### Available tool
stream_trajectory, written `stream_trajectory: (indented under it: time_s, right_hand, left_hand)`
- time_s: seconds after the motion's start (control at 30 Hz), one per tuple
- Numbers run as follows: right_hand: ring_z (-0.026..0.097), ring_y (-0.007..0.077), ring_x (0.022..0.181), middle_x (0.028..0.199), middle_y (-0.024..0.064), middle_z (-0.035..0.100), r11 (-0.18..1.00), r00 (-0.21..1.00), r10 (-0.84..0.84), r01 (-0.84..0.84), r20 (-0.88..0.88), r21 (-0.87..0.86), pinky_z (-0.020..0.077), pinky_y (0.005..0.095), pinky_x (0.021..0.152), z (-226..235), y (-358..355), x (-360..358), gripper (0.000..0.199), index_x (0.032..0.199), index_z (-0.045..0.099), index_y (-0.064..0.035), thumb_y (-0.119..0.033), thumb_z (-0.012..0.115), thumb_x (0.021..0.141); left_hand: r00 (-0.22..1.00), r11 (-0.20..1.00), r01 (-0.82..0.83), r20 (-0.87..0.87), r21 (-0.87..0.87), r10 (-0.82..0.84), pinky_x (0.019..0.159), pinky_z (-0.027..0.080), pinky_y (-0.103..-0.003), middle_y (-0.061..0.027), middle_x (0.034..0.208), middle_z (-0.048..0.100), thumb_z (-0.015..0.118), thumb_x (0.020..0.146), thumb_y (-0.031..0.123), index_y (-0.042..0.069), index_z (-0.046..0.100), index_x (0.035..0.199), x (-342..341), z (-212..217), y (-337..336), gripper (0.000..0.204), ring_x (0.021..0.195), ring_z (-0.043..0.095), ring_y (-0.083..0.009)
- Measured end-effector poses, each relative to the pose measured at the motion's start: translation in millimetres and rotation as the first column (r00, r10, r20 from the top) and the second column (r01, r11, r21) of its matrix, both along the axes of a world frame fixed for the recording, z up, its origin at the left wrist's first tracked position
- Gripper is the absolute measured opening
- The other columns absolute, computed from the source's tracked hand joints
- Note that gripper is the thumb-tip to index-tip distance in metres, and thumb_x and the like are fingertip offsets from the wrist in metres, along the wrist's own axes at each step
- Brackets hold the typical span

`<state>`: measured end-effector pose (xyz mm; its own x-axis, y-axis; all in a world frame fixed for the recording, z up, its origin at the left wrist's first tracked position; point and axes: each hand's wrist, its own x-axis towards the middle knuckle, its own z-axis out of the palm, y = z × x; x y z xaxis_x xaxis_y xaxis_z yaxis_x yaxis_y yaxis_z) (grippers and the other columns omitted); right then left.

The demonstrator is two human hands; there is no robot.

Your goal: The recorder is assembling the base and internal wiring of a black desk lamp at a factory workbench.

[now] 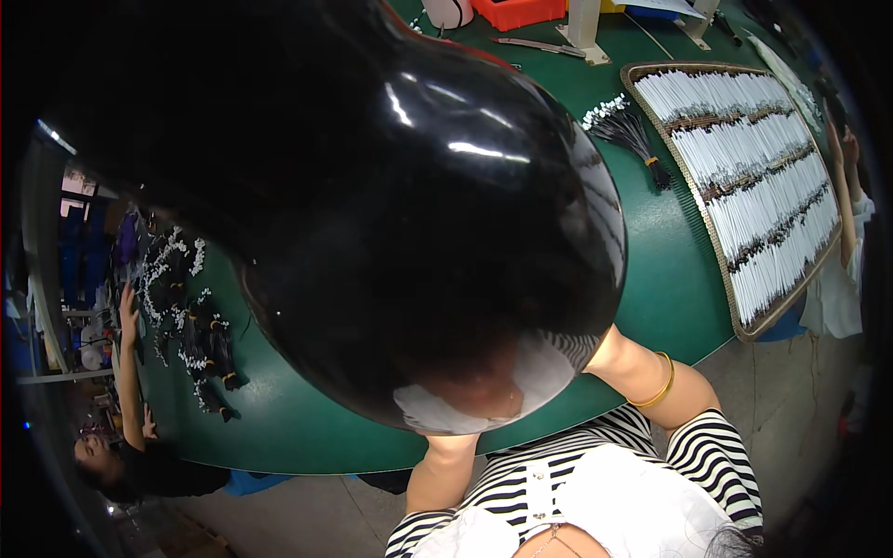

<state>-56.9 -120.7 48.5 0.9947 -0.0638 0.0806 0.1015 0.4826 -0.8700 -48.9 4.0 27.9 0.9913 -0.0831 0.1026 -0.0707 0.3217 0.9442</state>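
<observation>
A large, glossy black rounded thing (437, 251), shaped like a lamp hood, fills the middle of the view and hides both my hands. My left forearm (439, 476) comes up from the lower edge and passes behind it at the wrist. From the lower right my right forearm (642, 370), with a gold bangle (666, 381), also disappears behind it. Fingers and anything in them are hidden. On the right lies a bundle of black wires (637, 139) with white connectors and a yellow tie. Beside it, a woven-rimmed tray (693, 191) carries several rows of thin white tubes.
The green table (665, 288) has a curved near edge. More black wire bundles (219, 349) with white ends lie at left, near another person's arm (128, 363). A second person's arm (846, 205) shows at far right. An orange bin (521, 11) and tweezers (539, 45) are at the back.
</observation>
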Motion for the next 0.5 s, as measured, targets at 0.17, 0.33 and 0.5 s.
stream_trajectory:
  time_s: [0.17,0.33,0.5]
  right_hand:
    - [0.051,0.0096,0.071,0.077,0.0063,0.054,0.999,0.996,-0.006,0.010,0.090,-0.043,0.0407,0.0212,0.066,-8.5,0.1,1.4,0.011,0.082,0.051,0.0032,-0.005,0.049,0.076]
    - [0.052,0.0107,0.073,0.079,0.0077,0.056,0.999,0.999,0.050,-0.050,0.005,-0.009,0.0407,0.0219,0.068,-5.7,-2.8,1.6,0.014,0.085,0.053,0.0041,-0.005,0.049,0.076]
    - [0.051,0.0114,0.075,0.082,0.0067,0.055,0.997,0.999,0.032,-0.031,-0.005,0.065,0.0403,0.0220,0.069,-7.6,-1.0,2.1,0.018,0.090,0.053,0.0042,-0.007,0.047,0.077]
  left_hand:
    - [1.000,0.999,-0.017,0.002,-0.051,0.017,0.073,0.040,-0.024,-0.0068,0.082,0.049,0.051,0.065,-0.014,0.000,0.045,0.092,-0.6,4.0,-2.8,0.032,0.075,0.050,-0.0141]
    - [0.999,0.999,0.006,-0.044,-0.032,-0.008,0.072,0.041,-0.024,-0.0070,0.080,0.050,0.050,0.065,-0.014,-0.001,0.047,0.089,0.6,5.4,-2.6,0.027,0.075,0.050,-0.0140]
    - [0.994,0.999,0.004,-0.106,-0.054,-0.009,0.071,0.041,-0.025,-0.0069,0.078,0.050,0.049,0.065,-0.014,-0.001,0.047,0.086,0.1,7.6,-0.6,0.025,0.073,0.050,-0.0148]
